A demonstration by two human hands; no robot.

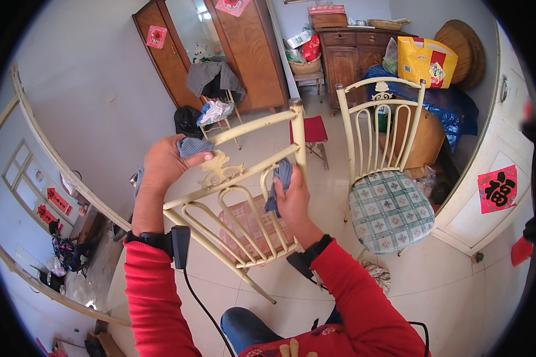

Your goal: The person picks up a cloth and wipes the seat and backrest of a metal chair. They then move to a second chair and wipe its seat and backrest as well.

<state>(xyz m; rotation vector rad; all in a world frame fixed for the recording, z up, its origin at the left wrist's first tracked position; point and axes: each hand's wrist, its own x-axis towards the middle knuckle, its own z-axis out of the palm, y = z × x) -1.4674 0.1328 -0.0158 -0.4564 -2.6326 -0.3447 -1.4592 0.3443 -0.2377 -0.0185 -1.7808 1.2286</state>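
Observation:
A cream-painted metal chair (254, 123) with a pink patterned seat (250, 225) stands tilted in view before me. My left hand (161, 160) is at its top rail, gripping a ribbed grey-blue cloth (195, 146) there. Just beside the left thumb is the scroll ornament (221, 170) of the backrest. Lower and to the right, my right hand (293, 198) pinches grey-blue cloth (283, 175) around a curved bar of the backrest. Whether both hands hold one cloth or two separate ones, I cannot tell.
At right stands a matching chair (391, 214) with a green checked seat. A red folding stool (310, 129) sits behind. Farther back are a cloth-draped chair (219, 78), a wardrobe (259, 53) and a yellow bag (424, 62). Through the left opening, a person (67, 247) sits. Cables hang near my wrists.

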